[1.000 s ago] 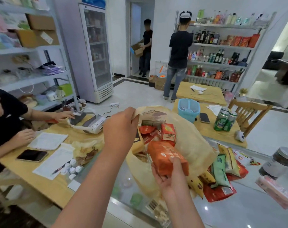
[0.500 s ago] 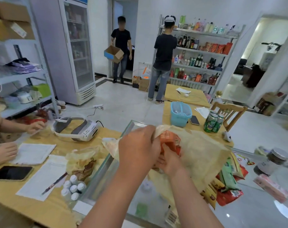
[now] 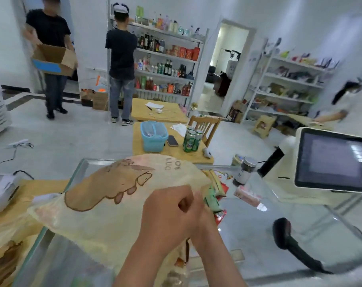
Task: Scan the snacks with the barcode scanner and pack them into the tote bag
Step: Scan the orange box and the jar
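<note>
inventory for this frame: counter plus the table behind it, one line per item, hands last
tote bag: 1, cream with brown print, on glass counter, centre
snack packets: several, green, red, yellow, counter, right of bag
barcode scanner: 1, black, counter, near right
jar: 1, dark, silver lid, counter, far side
screen: 1, white frame, far right
basket: 1, blue, yellow table behind
cans: 3, green, same table
left hand: 1, grips bag's right edge
right hand: 1, behind left hand, fingers hidden

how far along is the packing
Done: unclear, the tote bag hides its contents. In hand: the left hand grips its mouth, the right hand half hidden behind. Left: snack packets wait beside the bag; the barcode scanner lies untouched on the glass counter.
</note>
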Motion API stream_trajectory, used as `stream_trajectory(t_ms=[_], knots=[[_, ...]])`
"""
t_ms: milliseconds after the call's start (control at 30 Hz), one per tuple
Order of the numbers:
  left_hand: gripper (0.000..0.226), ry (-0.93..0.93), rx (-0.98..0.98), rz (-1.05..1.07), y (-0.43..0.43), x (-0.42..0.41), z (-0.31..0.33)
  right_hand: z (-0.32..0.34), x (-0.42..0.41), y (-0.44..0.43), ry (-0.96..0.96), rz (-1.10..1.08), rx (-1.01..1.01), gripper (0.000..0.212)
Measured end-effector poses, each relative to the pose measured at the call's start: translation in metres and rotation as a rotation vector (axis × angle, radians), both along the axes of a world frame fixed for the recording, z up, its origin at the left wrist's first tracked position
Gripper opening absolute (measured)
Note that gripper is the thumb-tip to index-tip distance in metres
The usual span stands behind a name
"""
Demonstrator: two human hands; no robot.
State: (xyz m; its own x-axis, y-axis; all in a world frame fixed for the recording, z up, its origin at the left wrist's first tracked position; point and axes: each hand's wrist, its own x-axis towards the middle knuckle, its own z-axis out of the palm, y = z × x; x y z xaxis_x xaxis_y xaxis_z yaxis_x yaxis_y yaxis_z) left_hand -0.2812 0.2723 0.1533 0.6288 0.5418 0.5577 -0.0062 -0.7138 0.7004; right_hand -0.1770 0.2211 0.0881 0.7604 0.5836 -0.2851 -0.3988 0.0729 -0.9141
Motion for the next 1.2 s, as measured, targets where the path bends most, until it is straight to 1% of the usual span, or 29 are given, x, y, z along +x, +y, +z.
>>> stream_trajectory(t_ms=[100, 133, 200, 267, 300, 400, 467, 633, 700, 800, 900, 967, 1033, 1133, 1200], knots=[[0.041, 0.046, -0.019, -0.109, -0.03, 0.035, -0.008, 0.004, 0.029, -0.039, -0.104, -0.164, -0.127, 0.015], [0.039, 0.072, -0.055, -0.148, -0.038, 0.047, -0.013, 0.004, 0.041, -0.051, -0.159, -0.223, -0.154, 0.015], [0.033, 0.131, -0.098, -0.182, -0.05, 0.07, -0.023, 0.001, 0.064, -0.069, -0.188, -0.312, -0.162, 0.016], [0.037, 0.175, -0.103, -0.147, -0.057, 0.093, -0.03, 0.001, 0.088, -0.083, -0.131, -0.412, -0.106, 0.017], [0.039, 0.188, -0.117, -0.126, -0.06, 0.105, -0.033, 0.002, 0.102, -0.09, -0.14, -0.454, -0.102, 0.016], [0.034, 0.203, -0.19, -0.039, -0.068, 0.143, -0.036, -0.001, 0.157, -0.105, -0.222, -0.527, -0.117, 0.014], [0.033, 0.206, -0.229, 0.025, -0.073, 0.167, -0.036, -0.001, 0.194, -0.111, -0.268, -0.545, -0.153, 0.017], [0.03, 0.221, -0.222, 0.226, -0.081, 0.215, -0.034, -0.003, 0.281, -0.112, -0.338, -0.473, -0.246, 0.033], [0.028, 0.199, -0.256, 0.297, -0.082, 0.225, -0.037, -0.006, 0.312, -0.106, -0.427, -0.448, -0.347, 0.042], [0.026, 0.183, -0.298, 0.38, -0.087, 0.228, -0.046, -0.01, 0.349, -0.093, -0.609, -0.369, -0.567, 0.056], [0.025, 0.207, -0.289, 0.432, -0.09, 0.223, -0.048, -0.022, 0.375, -0.083, -0.719, -0.205, -0.668, 0.055], [0.028, 0.219, -0.258, 0.485, -0.089, 0.217, -0.047, -0.03, 0.388, -0.078, -0.808, -0.113, -0.677, 0.046], [0.028, 0.236, -0.241, 0.523, -0.088, 0.212, -0.044, -0.029, 0.395, -0.077, -0.845, -0.069, -0.647, 0.039], [0.027, 0.24, -0.238, 0.534, -0.089, 0.21, -0.042, -0.014, 0.399, -0.083, -0.885, -0.018, -0.582, 0.042], [0.029, 0.243, -0.235, 0.538, -0.089, 0.212, -0.041, 0.004, 0.394, -0.09, -0.863, -0.008, -0.478, 0.045]])
